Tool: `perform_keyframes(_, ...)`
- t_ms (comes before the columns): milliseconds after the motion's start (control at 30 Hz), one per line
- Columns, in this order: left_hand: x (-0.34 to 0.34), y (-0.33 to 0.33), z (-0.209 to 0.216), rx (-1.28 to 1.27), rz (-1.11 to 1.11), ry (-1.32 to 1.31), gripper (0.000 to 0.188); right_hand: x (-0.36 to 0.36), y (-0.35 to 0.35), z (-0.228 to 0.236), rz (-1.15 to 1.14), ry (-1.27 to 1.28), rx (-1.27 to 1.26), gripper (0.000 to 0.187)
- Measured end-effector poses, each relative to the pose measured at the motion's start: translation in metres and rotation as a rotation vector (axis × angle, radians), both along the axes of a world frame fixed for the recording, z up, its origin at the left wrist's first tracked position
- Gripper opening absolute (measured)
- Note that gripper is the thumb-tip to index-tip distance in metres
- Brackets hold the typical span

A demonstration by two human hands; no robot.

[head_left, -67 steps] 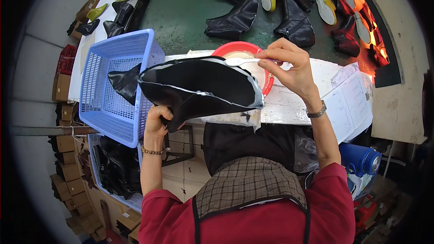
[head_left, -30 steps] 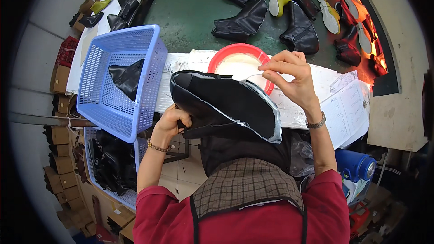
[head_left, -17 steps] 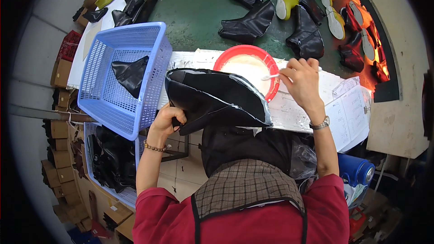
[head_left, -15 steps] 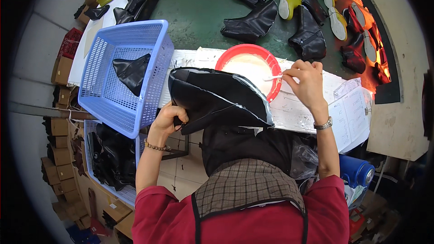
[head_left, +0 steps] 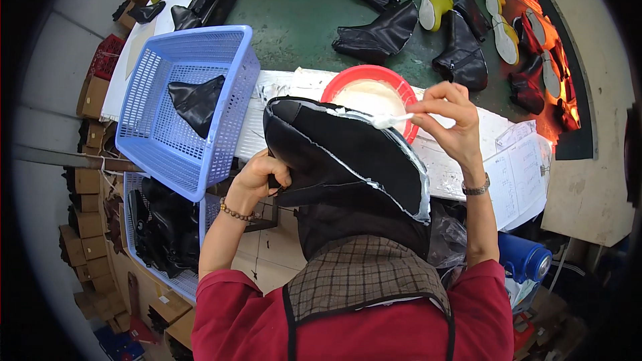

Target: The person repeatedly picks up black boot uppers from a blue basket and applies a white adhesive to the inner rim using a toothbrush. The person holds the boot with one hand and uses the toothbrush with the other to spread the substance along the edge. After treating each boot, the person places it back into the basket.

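My left hand (head_left: 259, 175) is closed on the ankle side of a black boot upper (head_left: 351, 154), holding it tilted above my lap. White paste lines its edge and a seam across it. Between the thumb and fingers of my right hand (head_left: 451, 120) is a small white brush (head_left: 394, 120), its tip at the upper's far edge. Just behind the upper stands a red basin (head_left: 342, 81) with creamy white paste inside; the upper and my right hand hide parts of its rim.
A blue basket (head_left: 187, 35) with one black upper (head_left: 197, 105) stands left, above another basket (head_left: 129, 227) full of black pieces. Black boots (head_left: 378, 33) and yellow boots (head_left: 435, 8) lie on the green table (head_left: 287, 13). Papers (head_left: 518, 177) and a blue flask (head_left: 521, 257) are at right.
The upper has shifted right and tilted, showing more of its inside. My right hand has moved slightly left, bringing the brush from over the basin to the upper's edge.
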State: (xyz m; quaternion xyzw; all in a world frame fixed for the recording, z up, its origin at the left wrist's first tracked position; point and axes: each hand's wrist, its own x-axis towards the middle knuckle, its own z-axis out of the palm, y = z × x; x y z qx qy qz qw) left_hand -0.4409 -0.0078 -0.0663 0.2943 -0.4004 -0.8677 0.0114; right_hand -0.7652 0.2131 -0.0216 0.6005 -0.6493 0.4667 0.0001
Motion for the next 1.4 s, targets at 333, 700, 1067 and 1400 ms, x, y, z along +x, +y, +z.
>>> perform_keyframes(333,-0.039,0.029,0.042,-0.127,-0.224,-0.160,0.034,0.005,-0.008,0.034,0.095,0.102,0.041,0.013)
perform_keyframes(700,-0.030,0.027,0.026,-0.073,-0.139,-0.109,0.035,-0.004,-0.034,0.025,0.190,-0.039,-0.036,0.015)
perform_keyframes(1067,-0.080,-0.027,0.023,0.399,0.425,0.242,0.031,-0.063,0.012,-0.113,-0.345,-0.876,-0.109,0.022)
perform_keyframes(1400,-0.238,-0.176,-0.068,0.379,0.600,0.270,0.030,-0.055,0.010,-0.163,-0.586,-0.868,-0.137,0.019)
